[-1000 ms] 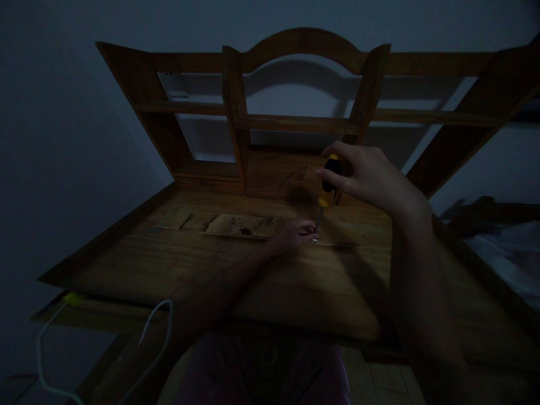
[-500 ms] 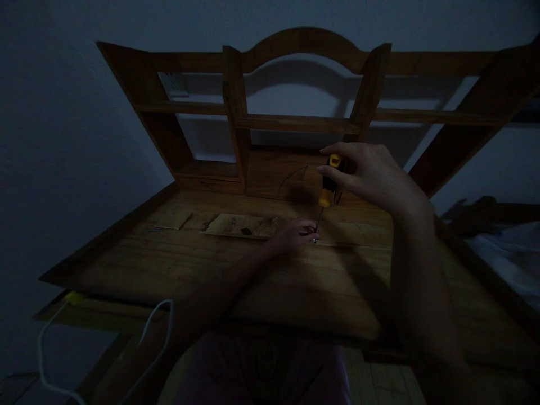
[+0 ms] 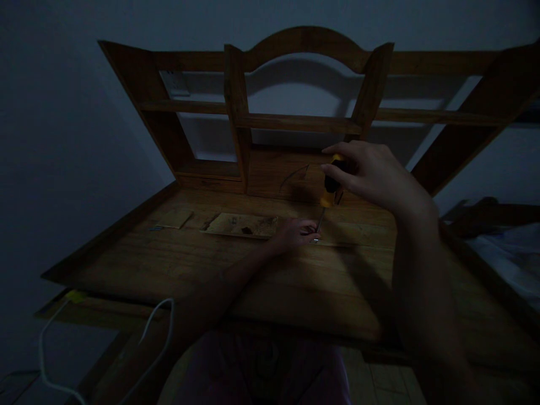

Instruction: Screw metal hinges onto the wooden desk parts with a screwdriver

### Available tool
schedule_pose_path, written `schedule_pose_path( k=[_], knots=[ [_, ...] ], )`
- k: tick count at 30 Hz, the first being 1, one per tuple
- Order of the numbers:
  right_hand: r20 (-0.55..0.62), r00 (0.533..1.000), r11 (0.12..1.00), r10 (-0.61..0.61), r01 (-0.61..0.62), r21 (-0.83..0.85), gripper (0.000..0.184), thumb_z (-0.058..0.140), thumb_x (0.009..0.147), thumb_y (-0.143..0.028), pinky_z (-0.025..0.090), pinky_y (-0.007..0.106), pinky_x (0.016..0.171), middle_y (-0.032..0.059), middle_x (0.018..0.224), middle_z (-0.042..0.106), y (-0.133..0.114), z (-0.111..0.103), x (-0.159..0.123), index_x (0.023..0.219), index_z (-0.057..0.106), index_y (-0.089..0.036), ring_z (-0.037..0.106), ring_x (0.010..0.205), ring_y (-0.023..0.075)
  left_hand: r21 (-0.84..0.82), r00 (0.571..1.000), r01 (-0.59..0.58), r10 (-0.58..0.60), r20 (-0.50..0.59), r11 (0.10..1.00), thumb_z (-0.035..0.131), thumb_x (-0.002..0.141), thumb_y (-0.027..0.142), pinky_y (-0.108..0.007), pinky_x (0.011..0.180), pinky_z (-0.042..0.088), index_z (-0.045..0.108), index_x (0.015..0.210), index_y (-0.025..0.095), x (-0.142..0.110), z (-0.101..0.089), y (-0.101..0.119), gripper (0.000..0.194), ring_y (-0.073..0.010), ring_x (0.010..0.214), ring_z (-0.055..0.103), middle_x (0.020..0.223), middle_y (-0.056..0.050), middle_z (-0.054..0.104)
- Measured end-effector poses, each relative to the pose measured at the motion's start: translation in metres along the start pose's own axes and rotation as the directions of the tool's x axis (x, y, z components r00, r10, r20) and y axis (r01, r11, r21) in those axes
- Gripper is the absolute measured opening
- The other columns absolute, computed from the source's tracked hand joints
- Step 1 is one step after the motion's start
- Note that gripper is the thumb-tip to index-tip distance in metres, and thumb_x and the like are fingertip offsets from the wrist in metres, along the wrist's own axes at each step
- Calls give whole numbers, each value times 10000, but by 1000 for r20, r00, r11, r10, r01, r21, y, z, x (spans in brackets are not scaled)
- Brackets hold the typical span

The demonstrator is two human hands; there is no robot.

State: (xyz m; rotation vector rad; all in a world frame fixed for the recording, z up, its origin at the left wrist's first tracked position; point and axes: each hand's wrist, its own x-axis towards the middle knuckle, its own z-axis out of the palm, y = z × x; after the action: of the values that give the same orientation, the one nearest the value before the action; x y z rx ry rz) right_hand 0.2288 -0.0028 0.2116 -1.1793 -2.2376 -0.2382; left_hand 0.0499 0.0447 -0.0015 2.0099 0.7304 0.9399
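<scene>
My right hand is wrapped round the yellow and black handle of a screwdriver. Its shaft points down and slightly left, and the tip ends at the fingers of my left hand. That hand rests on a long wooden board lying on the desk, its thumb and fingertips pinched together round the tip. Whatever they hold there is too small and dark to make out. A small shiny metal piece shows just below these fingertips.
The wooden desk top carries a small square wood piece on the left, with small thin items beside it. A shelf unit rises at the back. A white cable loops at the front left.
The screwdriver handle has turned a little in my right hand, its yellow marking facing differently. My left hand stays at the tip. The whole view has shifted very slightly.
</scene>
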Motion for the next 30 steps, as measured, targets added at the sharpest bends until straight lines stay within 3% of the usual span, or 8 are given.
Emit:
schedule_pose_path(
  k=[7,16,22,25,30],
  knots=[
    [51,999,999,6,-8,42,493,586,884,-321,523,482,936,109,1270,712,-3,-5,-1,1360,653,-213,687,1070,339,-4,1000,-27,27,-3,1000,738,860,321,-292,806,611,726,941,160,1,1,-5,181,-171,859,731,914,-50,758],
    [30,999,1000,28,-28,-5,352,594,934,-440,523,452,863,101,1047,767,-2,-2,0,1183,727,-231,708,966,332,-9,1000,-13,13,-10,1000,736,861,307,-284,815,614,725,946,157,1,2,-6,173,-167,864,732,917,-50,755],
    [60,998,1000,11,-11,10,510,553,918,-353,512,475,938,120,1286,706,-4,-5,-2,1395,628,-190,689,1071,341,-3,1000,-25,25,-9,1000,737,864,320,-274,796,614,723,941,154,1,2,-8,184,-163,849,731,906,-44,757],
    [97,995,999,35,-36,14,545,539,917,-331,524,463,887,110,1148,755,-6,-9,-3,1441,594,-193,712,977,331,4,1000,-13,13,-4,1000,733,866,314,-283,815,616,724,951,157,1,2,-8,179,-164,865,732,922,-43,760],
    [98,993,998,64,-64,0,445,560,941,-393,517,419,801,89,944,766,-7,-8,-2,1332,657,-204,715,855,306,6,1000,-9,9,-7,1000,732,868,307,-288,829,617,729,966,155,0,1,-4,181,-168,879,738,928,-49,766]
  ],
)
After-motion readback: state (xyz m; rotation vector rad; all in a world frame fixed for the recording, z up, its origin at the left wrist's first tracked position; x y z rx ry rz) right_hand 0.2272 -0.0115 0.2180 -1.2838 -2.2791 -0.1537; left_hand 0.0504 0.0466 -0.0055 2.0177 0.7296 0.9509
